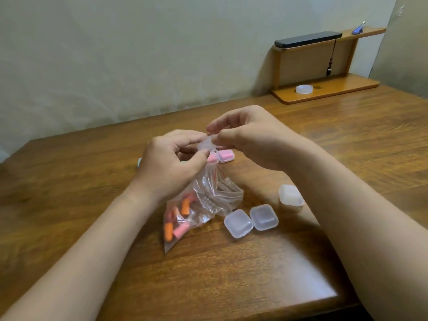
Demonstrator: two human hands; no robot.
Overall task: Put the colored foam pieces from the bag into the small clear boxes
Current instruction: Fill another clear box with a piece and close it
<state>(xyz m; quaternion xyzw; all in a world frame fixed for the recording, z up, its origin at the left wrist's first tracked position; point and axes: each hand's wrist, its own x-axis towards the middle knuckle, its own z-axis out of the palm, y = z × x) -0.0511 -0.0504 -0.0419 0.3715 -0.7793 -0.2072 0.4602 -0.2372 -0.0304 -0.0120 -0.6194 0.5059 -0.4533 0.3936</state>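
Note:
My left hand (171,163) and my right hand (250,137) meet above the table, both pinching a small clear box (206,144) between their fingertips. Below them lies a clear plastic bag (203,205) holding several orange and pink foam pieces (179,222). Behind the held box stand two clear boxes with pink foam inside, one (225,155) plainly visible, the other (212,158) partly hidden by my left thumb. Three clear boxes without foam sit on the table: two side by side (238,223) (264,217) and one farther right (290,195).
A wooden desk shelf (324,89) stands at the back right against the wall, with a roll of clear tape (304,88) on its base and a black bar (308,39) on top. The wooden table (69,181) ends near my body.

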